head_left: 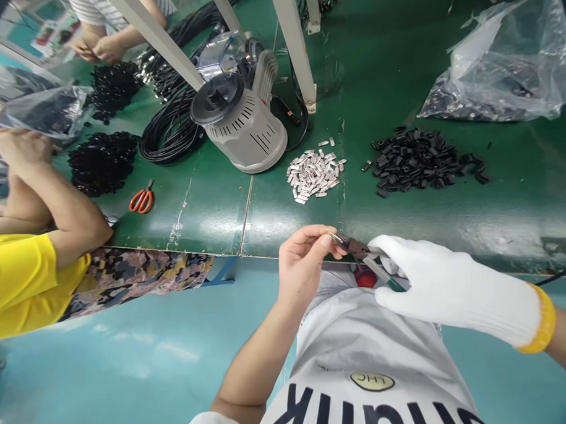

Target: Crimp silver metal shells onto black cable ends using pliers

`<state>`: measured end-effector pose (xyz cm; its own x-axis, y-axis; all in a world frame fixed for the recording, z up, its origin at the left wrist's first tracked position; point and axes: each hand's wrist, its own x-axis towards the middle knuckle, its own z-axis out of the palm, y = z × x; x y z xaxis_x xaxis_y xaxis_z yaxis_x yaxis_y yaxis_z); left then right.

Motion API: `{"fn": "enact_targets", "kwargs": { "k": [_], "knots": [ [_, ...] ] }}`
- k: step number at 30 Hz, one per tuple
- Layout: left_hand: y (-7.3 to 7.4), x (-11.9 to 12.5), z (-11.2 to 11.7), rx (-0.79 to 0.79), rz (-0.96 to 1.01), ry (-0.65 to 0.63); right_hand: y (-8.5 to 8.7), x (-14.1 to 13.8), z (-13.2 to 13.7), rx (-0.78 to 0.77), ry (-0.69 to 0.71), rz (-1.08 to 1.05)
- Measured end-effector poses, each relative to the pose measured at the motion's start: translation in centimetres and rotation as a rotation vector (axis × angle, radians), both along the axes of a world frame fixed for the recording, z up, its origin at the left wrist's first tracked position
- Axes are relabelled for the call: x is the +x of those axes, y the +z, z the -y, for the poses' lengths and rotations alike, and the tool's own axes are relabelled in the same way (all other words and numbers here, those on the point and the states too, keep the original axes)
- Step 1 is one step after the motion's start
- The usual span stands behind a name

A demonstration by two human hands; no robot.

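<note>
Over the table's front edge, my bare left hand (304, 256) pinches a small metal piece (332, 234) between thumb and fingertips. My right hand (429, 279), in a white knitted glove with a yellow cuff, is closed around the handles of a pair of pliers (358, 248). The jaws of the pliers point left and meet the small piece at my left fingertips; whether they grip it I cannot tell. Just beyond my hands lies a heap of small silver metal connectors (314, 175). To its right is a pile of black plastic housings (417, 158).
A grey machine (242, 124) stands beside white metal posts (293, 45). Orange-handled snips (142, 198) lie left, near black cable coils (169, 131) and black parts (103, 162). A clear bag of parts (505, 77) sits back right. Two people work at the left.
</note>
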<state>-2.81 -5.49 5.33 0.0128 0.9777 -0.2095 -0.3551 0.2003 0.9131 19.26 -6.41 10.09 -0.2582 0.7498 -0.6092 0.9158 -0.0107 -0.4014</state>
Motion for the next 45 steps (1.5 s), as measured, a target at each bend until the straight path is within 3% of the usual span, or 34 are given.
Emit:
{"fn": "enact_targets", "kwargs": {
  "k": [4,12,21,28,34,41,45],
  "knots": [
    [-0.1,0.0,0.0,-0.007,0.016,-0.019,-0.2,0.3,-0.1,-0.05,0.011,-0.024],
    [-0.5,-0.1,-0.1,-0.016,0.021,-0.005,-0.4,-0.6,0.3,0.11,-0.009,0.08],
    [-0.2,0.2,-0.1,-0.035,0.036,0.001,0.1,-0.8,0.3,0.038,-0.044,0.046],
    [-0.4,0.0,-0.2,-0.006,0.102,-0.056,-0.3,-0.2,-0.3,-0.12,0.002,-0.032],
    [-0.6,0.0,-0.3,0.007,0.106,-0.048,0.4,-0.9,0.1,-0.081,-0.021,0.064],
    [-0.7,0.0,-0.2,0.051,0.095,-0.043,-1.4,-0.7,1.1,0.136,-0.031,0.055],
    [-0.8,0.1,-0.2,0.063,0.108,-0.05,-1.8,-0.6,1.0,0.1,-0.033,0.095]
  ]
}}
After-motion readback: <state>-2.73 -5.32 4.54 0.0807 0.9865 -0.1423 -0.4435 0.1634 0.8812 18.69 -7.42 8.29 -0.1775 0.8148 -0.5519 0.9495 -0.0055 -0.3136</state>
